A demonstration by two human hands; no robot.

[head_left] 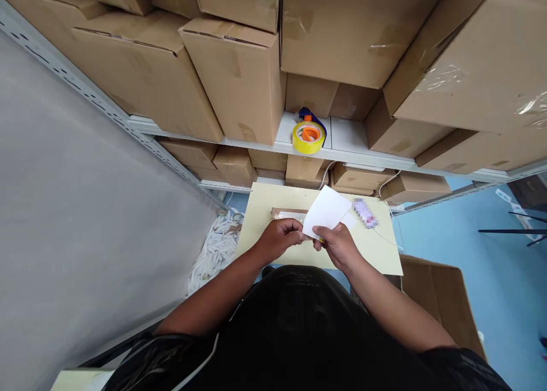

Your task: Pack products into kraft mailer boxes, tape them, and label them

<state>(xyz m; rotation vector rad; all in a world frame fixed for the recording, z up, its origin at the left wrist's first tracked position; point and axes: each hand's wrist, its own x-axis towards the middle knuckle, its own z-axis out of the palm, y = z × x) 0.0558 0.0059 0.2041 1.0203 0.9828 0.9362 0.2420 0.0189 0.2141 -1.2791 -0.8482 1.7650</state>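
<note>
A white sheet of paper (327, 208) stands tilted above the pale yellow table, with my right hand (337, 245) closed on its lower edge, thumb on top. My left hand (282, 237) is closed in a pinch just left of the sheet's lower corner; what lies between its fingertips is too small to make out. Behind my left hand a narrow brown cardboard piece (280, 213) with a shiny clear surface lies on the table (260, 225), partly hidden by the hand and the paper. A blurred-out pinkish object (364, 213) rests right of the sheet.
Above the table, a shelf (348, 137) bears many cardboard boxes (235, 77) and a yellow tape roll (308, 140) on a dispenser. White paper scraps (216, 245) are heaped on the floor at left. An open carton (440, 294) stands at right, and a grey wall (85, 208) at left.
</note>
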